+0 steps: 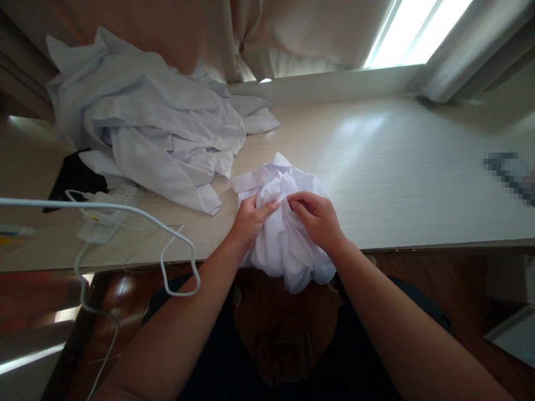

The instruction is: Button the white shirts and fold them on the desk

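Both hands meet at frame centre on a bunched white garment (288, 234), which sits at the near edge of the pale wood-grain table (397, 178) and droops over it toward the lap. Left hand (249, 220) is closed on the cloth's left side, thumb pointing right, fabric pinched btwn thumb and fingers. Right hand (318, 218) is closed on the upper right part, fingers curled in, pinching a fold near the top. The two thumbs nearly touch; cloth bulges up behind the hands and hangs below them, so the grip is approx mid-bundle. A collar-like flap sticks out at the bundle's upper left.

Upper left of frame: a bigger pile of white clothes (150, 122), apart from the held piece. Left edge: a white power strip (111, 214) w/ a white cable (125, 210) looping off the table edge. Dark cloth (73, 175) just behind it. Beige curtain (200, 33) and bright window (413, 28) along the top.
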Available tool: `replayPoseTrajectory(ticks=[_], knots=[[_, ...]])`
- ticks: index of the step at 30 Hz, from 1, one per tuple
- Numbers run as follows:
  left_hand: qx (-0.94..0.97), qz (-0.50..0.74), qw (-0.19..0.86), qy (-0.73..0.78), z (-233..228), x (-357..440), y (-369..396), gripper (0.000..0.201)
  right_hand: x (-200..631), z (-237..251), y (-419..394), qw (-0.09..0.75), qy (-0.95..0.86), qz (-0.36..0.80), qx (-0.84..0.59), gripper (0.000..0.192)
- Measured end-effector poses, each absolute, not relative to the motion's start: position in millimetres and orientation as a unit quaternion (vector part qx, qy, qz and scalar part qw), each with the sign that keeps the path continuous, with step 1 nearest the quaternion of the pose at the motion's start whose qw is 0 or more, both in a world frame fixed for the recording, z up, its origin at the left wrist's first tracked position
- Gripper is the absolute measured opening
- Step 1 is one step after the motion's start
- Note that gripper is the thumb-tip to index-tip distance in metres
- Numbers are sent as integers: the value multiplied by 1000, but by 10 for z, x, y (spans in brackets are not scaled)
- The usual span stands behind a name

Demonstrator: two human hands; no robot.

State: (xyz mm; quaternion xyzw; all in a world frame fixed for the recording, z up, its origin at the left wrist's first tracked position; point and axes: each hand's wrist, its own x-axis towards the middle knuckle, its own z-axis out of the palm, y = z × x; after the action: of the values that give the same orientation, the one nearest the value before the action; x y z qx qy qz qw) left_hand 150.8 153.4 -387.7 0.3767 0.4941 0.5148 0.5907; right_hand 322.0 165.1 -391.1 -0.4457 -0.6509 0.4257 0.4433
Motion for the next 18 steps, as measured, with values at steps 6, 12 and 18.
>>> replayPoseTrajectory(ticks=[6,12,18], knots=[[352,505,620,486,-3902,1498,1548,36,3221,-3963,1673,458,-608,488,-427,17],[358,505,613,491,-3914,1487,1542,34,3200,-3984,1667,450,-605,496,-430,17],[364,498,612,495,-3923,1469,1546,37,3161,-4006,1666,447,-613,472,-448,16]])
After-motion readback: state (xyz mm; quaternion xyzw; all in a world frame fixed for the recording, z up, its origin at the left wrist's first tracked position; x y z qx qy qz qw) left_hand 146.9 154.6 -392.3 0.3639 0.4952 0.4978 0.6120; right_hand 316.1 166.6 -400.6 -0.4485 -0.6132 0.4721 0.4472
